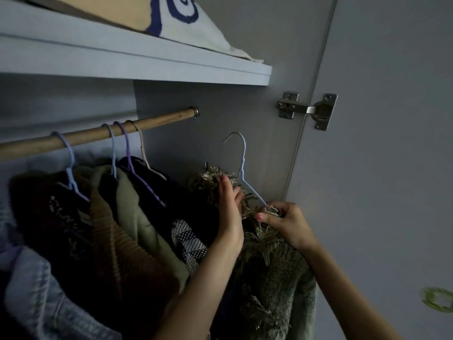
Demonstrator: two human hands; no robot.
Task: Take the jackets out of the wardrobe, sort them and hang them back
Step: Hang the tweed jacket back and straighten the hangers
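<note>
I have the fringed green knit jacket (274, 261) off the rod (98, 134), sitting on a pale blue wire hanger (241, 168) whose hook points up free in the air, near the right end of the rod and below the shelf (147, 60). My left hand (229, 209) has its fingers laid fairly straight against the shaggy collar, steadying it. My right hand (285, 220) pinches the fringe right at the hanger's right shoulder tip.

My worry is the loose knit: the wire end could poke through the stitches or snag the fringe, and if I tug, it may pull a thread. The jacket looks heavy and hangs mostly to the right, so it could slide off that thin shoulder altogether. The other jackets (117, 217) crowd the rod close on the left, and lifting the hook blind might catch a neighbouring hanger.
</note>
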